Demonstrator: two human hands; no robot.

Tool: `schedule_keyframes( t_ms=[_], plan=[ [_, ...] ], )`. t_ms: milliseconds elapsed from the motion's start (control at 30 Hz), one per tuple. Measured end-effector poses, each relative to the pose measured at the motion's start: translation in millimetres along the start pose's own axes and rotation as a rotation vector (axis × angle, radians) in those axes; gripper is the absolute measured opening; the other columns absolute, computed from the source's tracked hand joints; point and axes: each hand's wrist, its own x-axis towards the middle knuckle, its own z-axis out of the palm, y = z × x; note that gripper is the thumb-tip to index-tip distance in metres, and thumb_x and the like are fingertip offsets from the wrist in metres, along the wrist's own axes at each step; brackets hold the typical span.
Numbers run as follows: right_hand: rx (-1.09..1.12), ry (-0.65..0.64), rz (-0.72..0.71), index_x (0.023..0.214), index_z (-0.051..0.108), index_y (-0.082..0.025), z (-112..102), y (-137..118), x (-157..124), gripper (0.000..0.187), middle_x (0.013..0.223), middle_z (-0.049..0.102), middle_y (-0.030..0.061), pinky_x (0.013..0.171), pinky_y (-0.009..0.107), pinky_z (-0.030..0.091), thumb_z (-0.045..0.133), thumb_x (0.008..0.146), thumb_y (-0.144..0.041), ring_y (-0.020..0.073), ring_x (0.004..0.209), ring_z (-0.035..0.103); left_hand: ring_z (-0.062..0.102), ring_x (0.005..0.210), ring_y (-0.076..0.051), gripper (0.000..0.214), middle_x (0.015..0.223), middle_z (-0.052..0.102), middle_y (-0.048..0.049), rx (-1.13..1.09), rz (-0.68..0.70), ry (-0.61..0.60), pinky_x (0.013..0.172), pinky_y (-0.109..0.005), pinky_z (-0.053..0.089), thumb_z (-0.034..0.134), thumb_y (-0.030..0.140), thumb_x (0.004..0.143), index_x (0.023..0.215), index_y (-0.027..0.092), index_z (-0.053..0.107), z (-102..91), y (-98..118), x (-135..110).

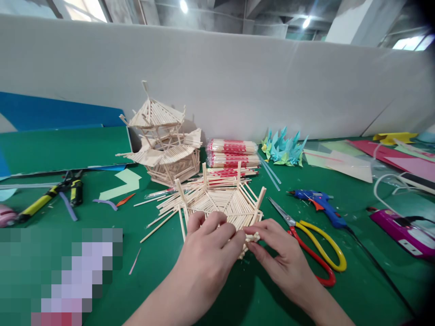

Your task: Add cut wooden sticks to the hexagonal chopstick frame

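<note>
A many-sided base of pale wooden sticks [217, 202], with short stick posts standing at its corners, sits before me on the green table. My left hand [211, 246] is closed over its near edge, fingers curled and pressed together; the fingertips are partly hidden. To its right, my right hand [283, 256] pinches a short bundle of sticks [253, 237] between thumb and forefinger at the base's near right edge. Whether that bundle is fixed to the base I cannot tell. Loose wooden sticks [162, 225] lie fanned out left of the base.
Behind stands a tiered stick pavilion [163, 151], beside packs of wrapped chopsticks [233, 153] and a blue folded-paper piece [284, 147]. Scissors [311, 240], a blue glue gun [317, 203] with its cord and a purple power strip [401, 233] lie right; pliers [50, 194] lie left.
</note>
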Motion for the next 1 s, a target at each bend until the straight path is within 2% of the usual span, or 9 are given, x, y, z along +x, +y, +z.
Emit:
schedule_keyframes(
  t_ms=[167, 400, 1000],
  plan=[
    [-0.012, -0.009, -0.004, 0.105, 0.06, -0.018, 0.3, -0.7, 1.5, 0.022, 0.094, 0.059, 0.0074, 0.076, 0.031, 0.047, 0.05, 0.086, -0.018, 0.0181, 0.091, 0.054, 0.048, 0.081, -0.021, 0.018, 0.077, 0.065, -0.0025, 0.014, 0.007, -0.007, 0.07, -0.038, 0.025, 0.041, 0.014, 0.089, 0.087, 0.018, 0.058, 1.3, -0.4, 0.2],
    [-0.01, -0.013, -0.014, 0.105, 0.06, -0.018, -0.8, -1.4, 1.0, 0.022, 0.093, 0.059, 0.0076, 0.075, 0.031, 0.047, 0.05, 0.086, -0.018, 0.0179, 0.09, 0.054, 0.049, 0.078, -0.02, 0.016, 0.077, 0.066, -0.0022, 0.084, 0.024, 0.011, 0.068, -0.037, 0.026, 0.043, 0.017, 0.088, 0.088, 0.019, 0.059, 3.1, 0.3, -0.6],
    [-0.013, -0.012, 0.015, 0.103, 0.061, -0.019, -0.4, -2.7, 1.3, 0.021, 0.093, 0.06, 0.0073, 0.076, 0.031, 0.048, 0.05, 0.085, -0.019, 0.0178, 0.089, 0.055, 0.047, 0.078, -0.022, 0.018, 0.073, 0.063, -0.002, 0.071, 0.017, -0.025, 0.066, -0.038, 0.024, 0.042, 0.015, 0.088, 0.09, 0.019, 0.06, 0.0, 0.6, 1.3]
  ],
)
